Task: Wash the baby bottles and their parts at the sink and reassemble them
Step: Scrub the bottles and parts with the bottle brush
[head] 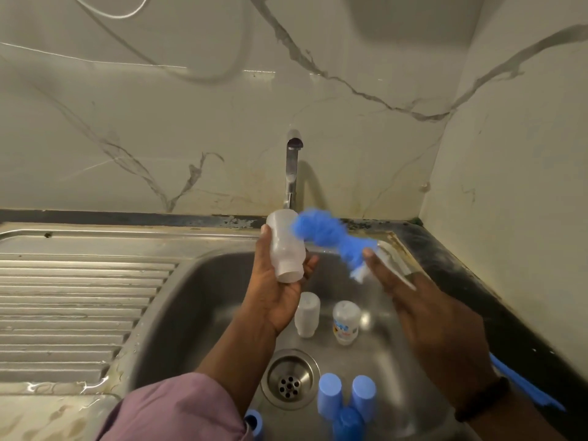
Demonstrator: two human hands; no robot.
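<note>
My left hand [280, 291] grips a clear baby bottle [286, 246] above the sink, its open neck pointing down toward me. My right hand [436, 316] holds a bottle brush [321, 233]. The brush's blue bristle head is blurred and lies just right of the bottle, outside it. Its blue handle [528, 388] sticks out behind my wrist. Two more clear bottles [307, 313] [346, 321] lie in the steel basin [197, 313]. Three blue caps [329, 394] [362, 396] [348, 424] stand near the drain, and a blue ring [254, 424] sits at the front edge.
The faucet [292, 167] stands behind the basin with no water running. The drain [289, 378] is at the basin's front. A ribbed steel drainboard [79, 313] stretches to the left, wet near the front. A marble wall closes the back and the right side.
</note>
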